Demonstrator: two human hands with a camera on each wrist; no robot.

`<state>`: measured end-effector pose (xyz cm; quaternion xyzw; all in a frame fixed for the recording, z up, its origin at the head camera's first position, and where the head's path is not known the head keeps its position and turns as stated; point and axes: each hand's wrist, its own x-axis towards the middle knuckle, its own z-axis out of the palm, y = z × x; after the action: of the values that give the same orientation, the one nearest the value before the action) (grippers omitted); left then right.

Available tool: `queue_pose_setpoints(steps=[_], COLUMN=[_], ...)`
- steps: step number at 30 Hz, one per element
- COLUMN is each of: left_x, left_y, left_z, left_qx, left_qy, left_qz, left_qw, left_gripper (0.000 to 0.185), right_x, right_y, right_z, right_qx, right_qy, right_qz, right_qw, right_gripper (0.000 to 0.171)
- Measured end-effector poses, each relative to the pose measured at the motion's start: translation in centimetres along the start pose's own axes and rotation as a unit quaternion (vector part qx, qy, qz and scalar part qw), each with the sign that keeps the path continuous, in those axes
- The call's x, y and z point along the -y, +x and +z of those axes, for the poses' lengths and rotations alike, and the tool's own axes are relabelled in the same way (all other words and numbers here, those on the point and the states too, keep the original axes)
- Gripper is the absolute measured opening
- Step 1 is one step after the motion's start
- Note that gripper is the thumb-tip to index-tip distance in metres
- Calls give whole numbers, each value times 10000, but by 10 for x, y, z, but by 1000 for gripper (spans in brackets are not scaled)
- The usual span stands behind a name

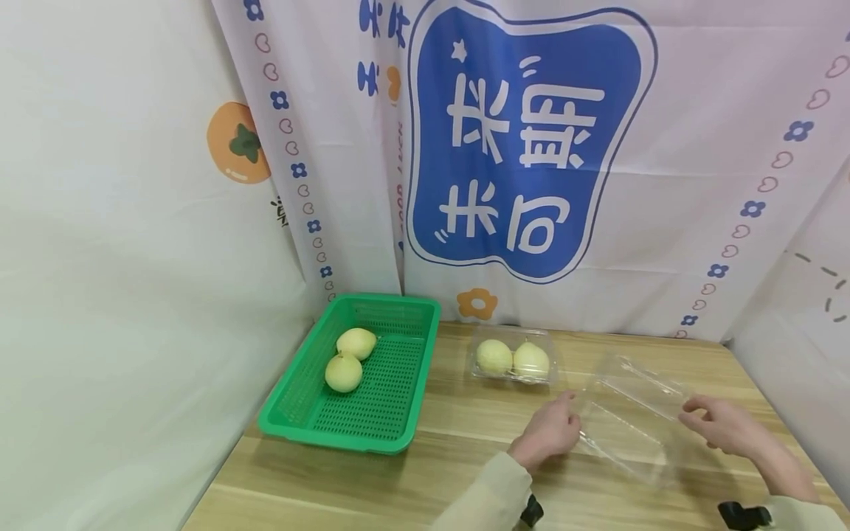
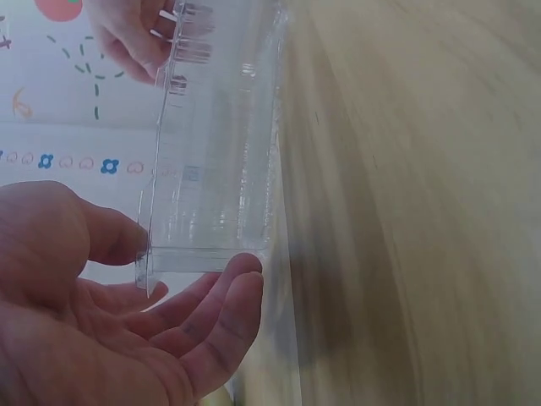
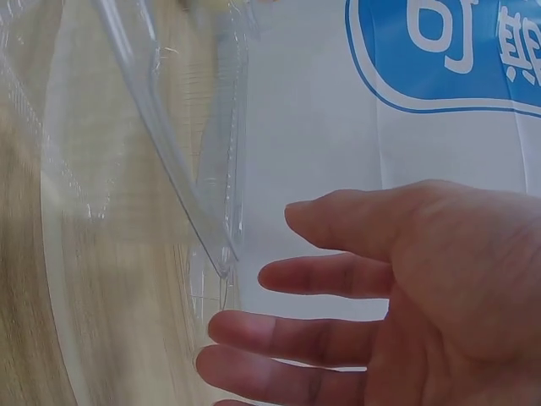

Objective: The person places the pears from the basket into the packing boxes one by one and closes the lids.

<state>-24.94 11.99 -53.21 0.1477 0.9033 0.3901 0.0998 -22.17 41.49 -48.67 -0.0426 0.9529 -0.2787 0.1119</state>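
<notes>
A clear plastic clamshell box [image 1: 631, 420], open, is between my two hands over the right of the table. My left hand [image 1: 550, 434] pinches its near-left rim, with the thumb [image 2: 114, 235] on the edge and the fingers [image 2: 228, 313] under the end wall. Beside the opposite end is my right hand [image 1: 727, 428]. Its fingers [image 3: 296, 338] are spread and nearly straight, by the box's edge; whether the fingertips touch the plastic is hard to tell. Behind the left hand stands another clear box [image 1: 511, 377] with two pale yellow pears [image 1: 494, 358] inside.
A green plastic basket [image 1: 417, 391] on the left holds two more pears [image 1: 344, 372]. The wooden table [image 1: 319, 490] meets a printed white cloth [image 1: 598, 310] at the back, with white cloth walls on both sides.
</notes>
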Motion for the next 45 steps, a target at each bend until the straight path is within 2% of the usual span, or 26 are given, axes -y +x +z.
queue_pose_setpoints(steps=[7,13,17,21,24,34,41,45], left_x=[9,14,24,34,40,54,63,67], left_y=[-2,-4,-4,-4,-5,-5,-3,-4], left_z=[-12,-20,-26,-35,-39,-55,-64,-68], left_qx=[34,54,47,49,103,-19,-111,-193], left_qy=[36,59,71,38,-134,-277,-818,-787], left_qz=[-73,-74,-66,-37,-64,-60,-207,-225], left_qw=[10000,9999,9999,10000,9998,9996,9964,9965], left_gripper=[45,44,42,40,39,31,30,29], right_x=[8,15,19,26,30,52,68,77], right_y=[4,3,0,-2,-3,-4,-1,0], right_z=[11,20,24,27,30,44,56,64], right_qx=[-28,65,466,927,1091,883,736,798], right_qy=[-97,-198,-169,48,137,82,-16,20], right_qz=[-116,-494,-869,-1091,-1168,-1357,-1674,-1772], right_qw=[9999,9986,9950,9897,9871,9868,9831,9809], right_gripper=[39,28,22,28,31,35,38,40])
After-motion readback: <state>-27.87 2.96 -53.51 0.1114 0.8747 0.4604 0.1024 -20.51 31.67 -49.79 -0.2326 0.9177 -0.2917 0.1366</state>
